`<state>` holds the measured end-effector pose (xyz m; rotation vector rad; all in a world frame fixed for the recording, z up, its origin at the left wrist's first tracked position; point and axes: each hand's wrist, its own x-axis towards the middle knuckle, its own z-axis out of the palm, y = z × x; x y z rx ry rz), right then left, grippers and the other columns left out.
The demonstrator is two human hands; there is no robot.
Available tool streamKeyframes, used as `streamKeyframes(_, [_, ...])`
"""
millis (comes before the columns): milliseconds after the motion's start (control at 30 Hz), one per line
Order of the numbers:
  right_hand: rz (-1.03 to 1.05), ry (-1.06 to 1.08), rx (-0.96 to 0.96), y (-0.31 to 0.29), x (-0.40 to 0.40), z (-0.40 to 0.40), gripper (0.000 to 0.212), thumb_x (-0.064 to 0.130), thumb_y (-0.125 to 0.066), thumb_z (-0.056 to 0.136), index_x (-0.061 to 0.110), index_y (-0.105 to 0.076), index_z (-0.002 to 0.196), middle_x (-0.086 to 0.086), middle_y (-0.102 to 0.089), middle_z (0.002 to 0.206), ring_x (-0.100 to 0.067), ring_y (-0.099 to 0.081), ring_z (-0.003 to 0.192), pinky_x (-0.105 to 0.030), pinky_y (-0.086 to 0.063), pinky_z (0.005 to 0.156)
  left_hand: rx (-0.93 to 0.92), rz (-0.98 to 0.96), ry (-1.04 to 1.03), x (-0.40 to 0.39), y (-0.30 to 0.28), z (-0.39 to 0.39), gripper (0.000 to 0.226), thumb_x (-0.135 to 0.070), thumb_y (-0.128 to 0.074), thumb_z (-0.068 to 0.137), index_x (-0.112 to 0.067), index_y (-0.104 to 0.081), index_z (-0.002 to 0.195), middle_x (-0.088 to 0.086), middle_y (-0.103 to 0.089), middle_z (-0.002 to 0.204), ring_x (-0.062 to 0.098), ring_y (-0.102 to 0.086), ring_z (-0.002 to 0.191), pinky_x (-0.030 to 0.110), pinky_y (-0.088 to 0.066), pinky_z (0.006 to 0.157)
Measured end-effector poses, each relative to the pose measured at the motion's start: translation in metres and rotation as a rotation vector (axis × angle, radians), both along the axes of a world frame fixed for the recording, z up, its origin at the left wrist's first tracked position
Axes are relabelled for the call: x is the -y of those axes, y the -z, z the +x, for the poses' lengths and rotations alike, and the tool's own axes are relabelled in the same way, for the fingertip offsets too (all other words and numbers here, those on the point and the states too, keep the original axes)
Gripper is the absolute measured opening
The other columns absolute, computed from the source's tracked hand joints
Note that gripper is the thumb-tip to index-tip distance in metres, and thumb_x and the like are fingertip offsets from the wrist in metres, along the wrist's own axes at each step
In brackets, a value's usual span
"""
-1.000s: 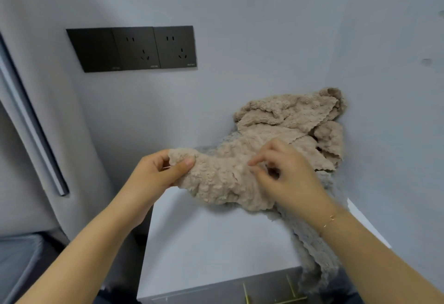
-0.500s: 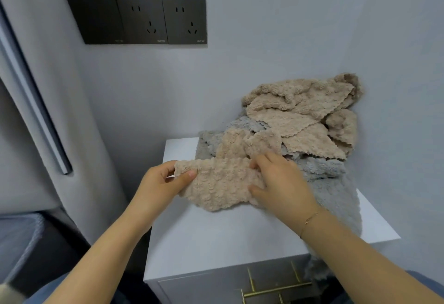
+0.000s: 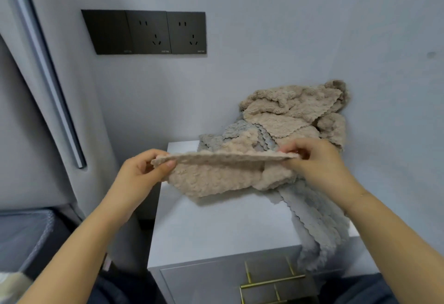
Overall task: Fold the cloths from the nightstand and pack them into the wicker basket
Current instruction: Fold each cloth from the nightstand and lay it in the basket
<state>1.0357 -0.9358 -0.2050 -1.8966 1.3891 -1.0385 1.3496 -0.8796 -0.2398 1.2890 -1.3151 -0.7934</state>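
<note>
I hold a beige fluffy cloth (image 3: 216, 176) stretched out above the white nightstand (image 3: 211, 229). My left hand (image 3: 141, 171) pinches its left corner and my right hand (image 3: 317, 162) pinches its right corner, with the top edge taut between them. Behind it, in the corner of the wall, lies a pile of more beige cloths (image 3: 295, 113). A grey cloth (image 3: 317, 222) lies under the pile and hangs over the nightstand's front right edge. No wicker basket is in view.
Black wall sockets (image 3: 146, 32) sit on the wall above left. A grey upholstered headboard panel (image 3: 48, 87) stands at the left, with a bed edge (image 3: 21, 234) below it. Gold drawer handles (image 3: 271, 279) show on the nightstand's front.
Both hands have moved apart and lifted slightly, pulling the bunched beige cloth out flat between them. My right hand has gone from the cloth's middle to its right corner.
</note>
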Motion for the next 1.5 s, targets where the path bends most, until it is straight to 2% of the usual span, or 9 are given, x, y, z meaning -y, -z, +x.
streamKeyframes(200, [0.105, -0.07, 0.356, -0.053, 0.005, -0.022, 0.009, 0.005, -0.069, 0.085, 0.013, -0.074, 0.088, 0.003, -0.066, 0.068, -0.006, -0.049, 0.055, -0.013, -0.04, 0.047, -0.04, -0.049, 0.106, -0.002, -0.059, 0.01, 0.043, -0.058, -0.079, 0.064, -0.02, -0.076, 0.085, 0.0, -0.07, 0.076, 0.012, -0.061, 0.064, 0.018, -0.049, 0.053])
streamKeyframes(367, [-0.014, -0.025, 0.375, -0.099, 0.028, -0.015, 0.005, 0.014, -0.069, 0.088, 0.012, -0.073, 0.09, 0.002, -0.067, 0.076, -0.012, -0.056, 0.069, -0.023, -0.046, 0.06, -0.218, -0.127, 0.086, 0.025, -0.116, -0.002, 0.026, -0.023, -0.057, 0.089, -0.003, -0.068, 0.104, -0.003, -0.073, 0.074, 0.002, -0.065, 0.063, 0.019, -0.058, 0.075])
streamKeyframes(600, [-0.103, -0.024, 0.56, -0.147, 0.062, 0.004, 0.011, 0.02, -0.067, 0.091, 0.015, -0.07, 0.082, 0.007, -0.067, 0.072, -0.008, -0.061, 0.072, -0.028, -0.048, 0.08, -0.249, -0.212, -0.006, 0.063, -0.171, -0.001, 0.026, -0.021, -0.054, 0.098, -0.002, -0.065, 0.111, 0.0, -0.071, 0.088, -0.003, -0.058, 0.049, 0.025, -0.053, 0.092])
streamKeyframes(733, [-0.16, -0.061, 0.584, -0.162, 0.068, 0.004, 0.009, 0.019, -0.062, 0.094, 0.016, -0.07, 0.094, -0.002, -0.065, 0.087, -0.015, -0.06, 0.087, -0.036, -0.048, 0.097, -0.254, -0.256, -0.043, 0.068, -0.181, 0.005, 0.035, -0.026, -0.058, 0.096, 0.0, -0.065, 0.117, 0.006, -0.072, 0.11, 0.012, -0.07, 0.1, 0.024, -0.054, 0.09])
streamKeyframes(900, [-0.101, -0.112, 0.505, -0.148, 0.038, -0.009, 0.026, 0.027, -0.065, 0.091, 0.008, -0.071, 0.108, -0.01, -0.072, 0.11, -0.016, -0.065, 0.104, -0.032, -0.044, 0.104, -0.177, -0.2, -0.043, 0.026, -0.154, 0.004, 0.029, -0.029, -0.059, 0.094, -0.008, -0.069, 0.111, 0.007, -0.073, 0.108, 0.014, -0.07, 0.101, 0.017, -0.054, 0.084])
streamKeyframes(1067, [0.099, -0.22, 0.383, -0.08, -0.025, -0.022, 0.018, 0.019, -0.063, 0.088, 0.009, -0.074, 0.099, 0.002, -0.076, 0.093, -0.007, -0.07, 0.085, -0.011, -0.05, 0.072, -0.13, -0.049, 0.033, -0.033, -0.069, 0.006, 0.026, -0.027, -0.061, 0.091, -0.006, -0.073, 0.102, 0.008, -0.075, 0.103, 0.021, -0.069, 0.103, 0.019, -0.054, 0.086])
streamKeyframes(1300, [0.429, -0.33, 0.134, 0.019, -0.07, -0.032, 0.009, 0.008, -0.069, 0.082, 0.009, -0.077, 0.081, -0.004, -0.074, 0.078, -0.007, -0.066, 0.07, -0.013, -0.049, 0.066, 0.104, 0.225, 0.19, -0.097, 0.024, 0.011, 0.035, -0.04, -0.064, 0.091, -0.007, -0.074, 0.087, 0.016, -0.072, 0.091, 0.02, -0.069, 0.09, 0.028, -0.053, 0.087])
streamKeyframes(1400, [0.521, -0.373, 0.031, 0.034, -0.078, -0.033, 0.013, 0.02, -0.071, 0.077, 0.01, -0.078, 0.082, -0.005, -0.071, 0.076, -0.012, -0.059, 0.068, -0.016, -0.046, 0.066, 0.157, 0.283, 0.214, -0.109, 0.033, 0.009, 0.028, -0.029, -0.061, 0.089, -0.004, -0.071, 0.081, -0.002, -0.066, 0.069, 0.002, -0.057, 0.061, 0.012, -0.045, 0.058])
streamKeyframes(1500, [0.541, -0.401, 0.013, 0.034, -0.08, -0.036, 0.009, 0.01, -0.069, 0.081, 0.004, -0.076, 0.082, 0.002, -0.069, 0.067, -0.002, -0.059, 0.061, -0.012, -0.045, 0.062, 0.19, 0.292, 0.241, -0.115, 0.04, 0.017, 0.055, -0.052, -0.064, 0.087, 0.002, -0.065, 0.081, -0.002, -0.05, 0.065, 0.009, -0.044, 0.06, 0.021, -0.036, 0.059])
